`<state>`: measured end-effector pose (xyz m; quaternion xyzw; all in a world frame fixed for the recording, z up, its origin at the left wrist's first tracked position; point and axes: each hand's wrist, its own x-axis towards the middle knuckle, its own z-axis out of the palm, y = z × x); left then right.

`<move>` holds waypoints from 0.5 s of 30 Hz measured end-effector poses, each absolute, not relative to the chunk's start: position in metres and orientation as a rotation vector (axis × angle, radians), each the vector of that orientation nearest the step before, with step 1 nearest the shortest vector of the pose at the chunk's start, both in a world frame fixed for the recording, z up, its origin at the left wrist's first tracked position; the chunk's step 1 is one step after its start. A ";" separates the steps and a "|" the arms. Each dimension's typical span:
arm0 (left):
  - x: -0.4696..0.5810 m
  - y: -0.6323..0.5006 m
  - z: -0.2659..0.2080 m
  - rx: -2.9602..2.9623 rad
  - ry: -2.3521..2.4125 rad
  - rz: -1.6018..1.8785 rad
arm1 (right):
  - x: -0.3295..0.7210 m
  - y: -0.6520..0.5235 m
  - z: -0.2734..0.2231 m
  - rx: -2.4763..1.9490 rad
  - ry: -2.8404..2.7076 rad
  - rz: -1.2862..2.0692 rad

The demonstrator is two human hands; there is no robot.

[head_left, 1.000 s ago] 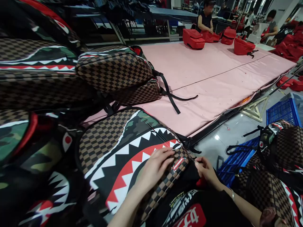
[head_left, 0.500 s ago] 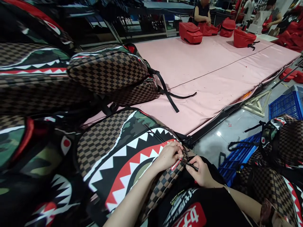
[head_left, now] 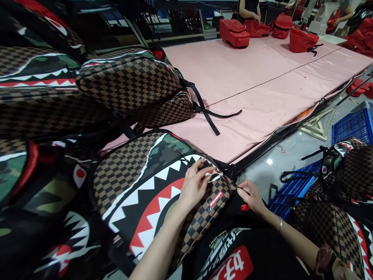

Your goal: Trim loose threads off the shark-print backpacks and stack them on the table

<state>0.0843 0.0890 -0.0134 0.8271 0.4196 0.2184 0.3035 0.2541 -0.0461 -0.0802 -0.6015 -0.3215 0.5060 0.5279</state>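
A checkered backpack [head_left: 131,163] with a shark-mouth print lies in front of me. My left hand [head_left: 196,184] rests over its near right part, above a small red label [head_left: 215,199]. Thumb and forefinger are pinched together there; whatever is between them is too small to make out. Just off the bag's right edge, my right hand [head_left: 253,197] grips a slim dark pointed tool [head_left: 244,190], mostly covered by the fingers. Its tip points left toward the bag's corner. A small red piece [head_left: 245,207] shows under the right hand.
More shark-print backpacks [head_left: 128,81] are piled on the left. A pink-covered table [head_left: 247,85] stretches away, with red bags [head_left: 234,33] at its far end. A person [head_left: 250,11] works there. Blue crates [head_left: 300,181] and more backpacks [head_left: 329,221] stand at right.
My left hand has moved left and up, uncovering the red label. The right hand, with the dark tool, has shifted right and slightly up, away from the label.
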 end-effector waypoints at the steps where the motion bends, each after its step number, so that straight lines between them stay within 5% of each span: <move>1: 0.079 0.085 -0.012 2.259 1.070 0.589 | 0.259 -0.047 -0.084 -1.429 -0.774 1.229; 8: 0.080 0.054 -0.008 2.556 0.735 0.306 | 0.275 -0.047 -0.092 -1.524 -1.042 1.126; 15: 0.100 0.043 -0.019 2.315 1.046 0.509 | 0.284 -0.035 -0.092 -1.384 -1.332 1.089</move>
